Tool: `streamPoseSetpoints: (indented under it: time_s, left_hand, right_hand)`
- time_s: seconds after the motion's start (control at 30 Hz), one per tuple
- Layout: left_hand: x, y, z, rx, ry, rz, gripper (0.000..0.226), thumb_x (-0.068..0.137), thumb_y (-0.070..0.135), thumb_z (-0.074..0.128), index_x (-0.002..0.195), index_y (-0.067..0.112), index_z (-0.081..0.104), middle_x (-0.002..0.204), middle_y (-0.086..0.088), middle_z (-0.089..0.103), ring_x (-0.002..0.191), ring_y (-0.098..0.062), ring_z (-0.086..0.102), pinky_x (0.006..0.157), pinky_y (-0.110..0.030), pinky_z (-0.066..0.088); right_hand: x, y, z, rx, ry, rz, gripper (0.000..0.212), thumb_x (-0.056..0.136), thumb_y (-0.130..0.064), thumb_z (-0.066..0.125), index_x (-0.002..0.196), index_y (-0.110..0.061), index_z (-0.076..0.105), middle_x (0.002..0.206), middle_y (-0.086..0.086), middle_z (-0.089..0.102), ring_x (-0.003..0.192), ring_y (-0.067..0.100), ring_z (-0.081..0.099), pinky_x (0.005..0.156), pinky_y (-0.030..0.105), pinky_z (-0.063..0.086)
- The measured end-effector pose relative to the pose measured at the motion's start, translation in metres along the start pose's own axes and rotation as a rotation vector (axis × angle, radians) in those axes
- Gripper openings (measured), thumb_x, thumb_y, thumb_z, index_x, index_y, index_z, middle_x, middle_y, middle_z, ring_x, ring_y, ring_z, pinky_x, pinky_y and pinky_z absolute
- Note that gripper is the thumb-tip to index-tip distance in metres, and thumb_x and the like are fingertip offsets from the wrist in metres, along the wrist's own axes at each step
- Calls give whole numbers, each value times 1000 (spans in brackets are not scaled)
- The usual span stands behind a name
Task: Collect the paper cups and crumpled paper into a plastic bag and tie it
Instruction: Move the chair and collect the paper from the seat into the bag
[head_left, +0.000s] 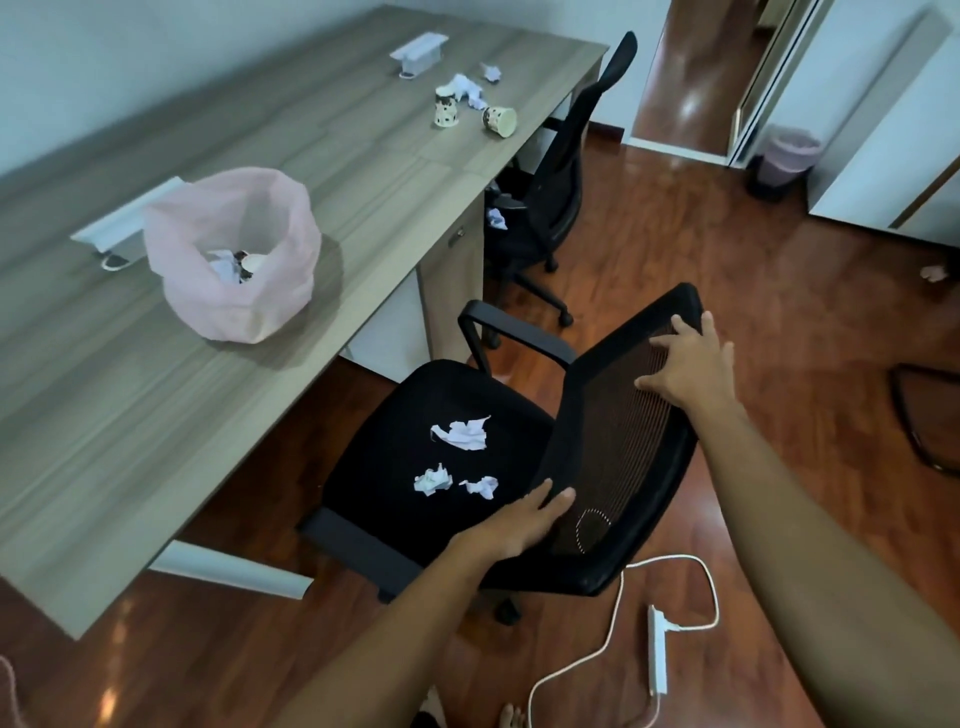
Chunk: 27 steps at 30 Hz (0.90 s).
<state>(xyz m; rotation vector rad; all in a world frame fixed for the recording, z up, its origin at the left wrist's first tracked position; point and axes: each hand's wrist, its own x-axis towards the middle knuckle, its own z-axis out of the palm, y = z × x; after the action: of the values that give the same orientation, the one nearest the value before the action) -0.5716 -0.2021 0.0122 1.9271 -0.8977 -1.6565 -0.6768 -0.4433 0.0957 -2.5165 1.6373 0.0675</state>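
Observation:
A pink plastic bag (234, 291) stands open on the wooden desk (130, 415), with a cup and crumpled paper inside. Three crumpled papers (464, 434) lie on the seat of the near black chair (415, 467). My right hand (685, 366) grips the top of that chair's mesh backrest. My left hand (519, 522) holds the backrest's lower edge by the seat. Far along the desk are an upright paper cup (445, 108), a tipped paper cup (500, 120) and more crumpled paper (467, 88). Another paper ball (497, 218) lies on the second chair.
A second black chair (561, 171) is pushed under the desk's far end. A white power strip and cable (657, 649) lie on the wooden floor at my feet. A lined bin (789, 156) stands by the doorway. White cable trays (119, 223) sit on the desk.

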Motion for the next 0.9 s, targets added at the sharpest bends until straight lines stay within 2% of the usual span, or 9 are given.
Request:
streamPoseSetpoints:
  time_s: [0.07,0.2,0.3,0.4,0.5,0.6,0.67,0.8,0.9]
  left_hand:
    - [-3,-4,-13,5,69,8,84,87,77,37,156,33,18,161,1,25,146,-20,26,120,-34,18]
    - [-12,-8,-50,64,225,4,75,92,69,38,153,27,29,154,-1,38,142,-22,34,117,-35,24]
    - [-22,-6,-92,70,360,36,62,97,57,41,146,19,42,135,-2,54,126,-19,49,106,-30,33]
    - [-25,-16,-144,107,515,17,65,96,56,45,148,16,39,147,-7,47,133,-24,46,108,-33,37]
    - [-20,-29,-197,146,691,-4,61,94,54,50,142,17,46,141,-6,52,127,-24,52,103,-35,42]
    - [-21,-35,-257,64,957,-15,45,91,53,55,118,17,60,109,-3,64,105,-23,61,79,-30,42]
    - [-28,-38,-306,-112,1155,-70,49,89,59,52,104,13,61,93,-4,63,96,-29,63,73,-32,37]
    - [-41,-54,-403,-372,1519,-189,68,97,61,35,119,0,52,125,-25,57,114,-40,55,85,-42,39]
    - [-38,-65,-465,-424,1661,-170,36,99,54,36,95,21,47,127,-24,54,116,-34,53,87,-40,37]
  right_hand:
    - [-2,-15,-2,23,41,-8,62,75,-49,76,131,-30,59,157,0,30,150,26,3,114,66,5]
    - [-5,-82,0,147,49,-200,51,79,-54,70,123,-29,64,154,-1,36,150,25,7,114,64,-1]
    - [-2,-139,7,268,-9,-296,49,82,-49,68,124,-25,65,152,0,40,150,23,10,117,58,6]
    - [4,-187,30,316,-111,-323,49,83,-47,66,123,-21,64,147,1,47,148,23,18,117,53,20]
    - [11,-222,64,369,-214,-268,47,79,-49,66,117,-23,66,131,4,60,131,24,46,106,45,41]
    - [19,-250,100,378,-352,-214,51,80,-49,66,124,-23,63,129,0,61,120,21,56,100,42,47]
    - [26,-267,124,378,-432,-155,54,82,-49,65,128,-22,59,131,-1,60,120,22,56,99,40,47]
    - [33,-293,173,351,-565,43,60,82,-48,64,134,-19,53,132,3,57,121,26,54,97,38,47]
    - [41,-312,209,379,-593,151,59,81,-48,64,127,-14,54,125,7,60,114,29,58,94,39,49]
